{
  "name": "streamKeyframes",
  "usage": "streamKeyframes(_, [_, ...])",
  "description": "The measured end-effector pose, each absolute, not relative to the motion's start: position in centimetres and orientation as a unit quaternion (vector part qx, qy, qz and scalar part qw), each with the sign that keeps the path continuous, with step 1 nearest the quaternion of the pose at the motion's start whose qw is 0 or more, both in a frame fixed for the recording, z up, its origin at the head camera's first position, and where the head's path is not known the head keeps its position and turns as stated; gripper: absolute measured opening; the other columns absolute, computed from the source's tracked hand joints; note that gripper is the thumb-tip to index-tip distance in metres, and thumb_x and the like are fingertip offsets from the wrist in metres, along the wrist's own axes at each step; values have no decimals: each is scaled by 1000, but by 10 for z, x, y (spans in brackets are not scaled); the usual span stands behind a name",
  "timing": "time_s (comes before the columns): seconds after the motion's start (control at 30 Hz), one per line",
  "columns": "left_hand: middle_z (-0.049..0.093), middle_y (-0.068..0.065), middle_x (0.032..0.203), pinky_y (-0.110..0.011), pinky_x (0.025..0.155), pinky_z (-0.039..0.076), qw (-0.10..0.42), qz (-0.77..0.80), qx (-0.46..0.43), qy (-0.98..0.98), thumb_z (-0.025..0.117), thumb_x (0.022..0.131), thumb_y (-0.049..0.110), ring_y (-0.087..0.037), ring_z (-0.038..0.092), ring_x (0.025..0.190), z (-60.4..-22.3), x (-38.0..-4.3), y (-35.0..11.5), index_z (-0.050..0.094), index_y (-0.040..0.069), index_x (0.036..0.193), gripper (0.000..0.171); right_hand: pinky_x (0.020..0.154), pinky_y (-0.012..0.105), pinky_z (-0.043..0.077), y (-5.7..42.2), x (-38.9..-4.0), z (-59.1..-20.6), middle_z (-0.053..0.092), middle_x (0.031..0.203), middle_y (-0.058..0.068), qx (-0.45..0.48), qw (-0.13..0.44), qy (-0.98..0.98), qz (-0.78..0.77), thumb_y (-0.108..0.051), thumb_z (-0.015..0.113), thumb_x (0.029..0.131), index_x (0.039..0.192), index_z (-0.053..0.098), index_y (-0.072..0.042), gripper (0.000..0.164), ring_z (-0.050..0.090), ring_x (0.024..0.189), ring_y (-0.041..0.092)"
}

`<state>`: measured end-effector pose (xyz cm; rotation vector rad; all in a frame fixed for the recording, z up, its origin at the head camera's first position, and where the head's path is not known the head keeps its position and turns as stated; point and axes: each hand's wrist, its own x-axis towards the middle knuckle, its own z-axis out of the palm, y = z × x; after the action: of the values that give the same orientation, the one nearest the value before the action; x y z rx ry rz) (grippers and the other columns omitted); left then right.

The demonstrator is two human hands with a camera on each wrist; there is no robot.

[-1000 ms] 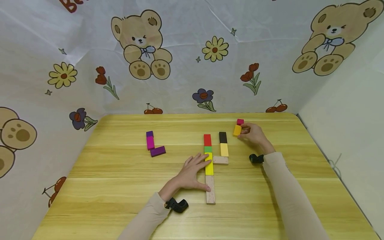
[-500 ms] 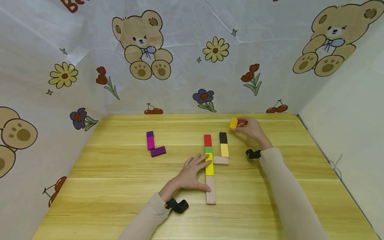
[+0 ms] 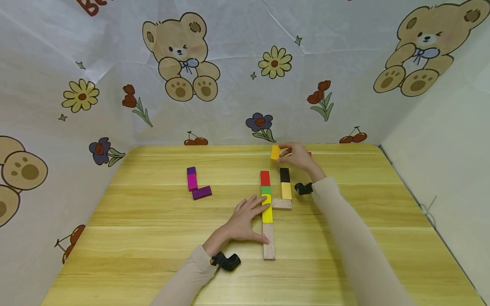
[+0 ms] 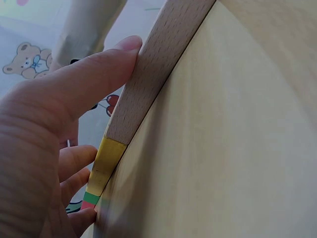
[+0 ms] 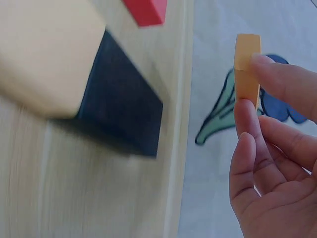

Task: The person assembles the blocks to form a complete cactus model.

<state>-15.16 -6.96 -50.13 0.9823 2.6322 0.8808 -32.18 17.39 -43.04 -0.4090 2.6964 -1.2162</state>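
My left hand (image 3: 239, 223) spreads along a lengthwise row of blocks, fingertips on the yellow block (image 3: 267, 216) and thumb on the bare wooden block (image 4: 158, 69). Beyond the yellow one come a green block (image 3: 266, 190) and a red block (image 3: 265, 178). Between thumb and fingers, my right hand (image 3: 296, 156) pinches an orange-yellow block (image 5: 246, 64), raised over the table's far edge. Right of the row, a short wooden block (image 3: 281, 205) lies crosswise; a pale yellow block (image 3: 286, 191) and a black block (image 3: 284, 175) extend from it.
A pinkish-red block (image 3: 309, 154) shows partly behind the right hand. At left, a dark purple block (image 3: 191, 170), a magenta block (image 3: 192, 182) and a purple block (image 3: 201, 193) form an L. A printed cloth (image 3: 229, 106) hangs behind the table (image 3: 153, 263).
The right hand has carried the orange-yellow block left and farther back, from beside the pinkish-red block to beyond the red and black blocks. The left hand keeps its place.
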Motion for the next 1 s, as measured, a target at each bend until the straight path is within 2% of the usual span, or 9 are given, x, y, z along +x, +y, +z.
streamKeyframes(0.3, [19,0,164,-57,120,7,92,293,335,890,82,69,54,-31,9,153,-501,-152,-70,37,19,152,101,83,31,56,150,-329,-442,63,125,20,-148,109,902,-390,-13,78,83,134,55,2,58,65,102,30])
streamKeyframes(0.53, [18,0,164,-56,121,6,99,299,334,888,82,70,54,-30,7,153,-499,-151,-70,37,18,152,100,91,40,55,145,-330,-449,66,119,21,-163,131,896,-391,-13,78,83,134,55,4,58,66,103,30])
streamKeyframes(0.7, [19,-1,164,-57,120,7,95,301,338,887,82,70,54,-32,8,152,-499,-150,-70,37,17,152,100,87,35,56,145,-329,-452,67,117,19,-171,131,895,-390,-16,78,83,132,56,5,58,66,97,25])
streamKeyframes(1.0, [19,-1,164,-57,120,7,96,298,337,888,81,70,53,-32,8,153,-500,-151,-70,37,18,152,100,94,42,53,142,-332,-456,67,116,21,-165,149,904,-365,-12,76,85,134,54,4,56,65,103,29])
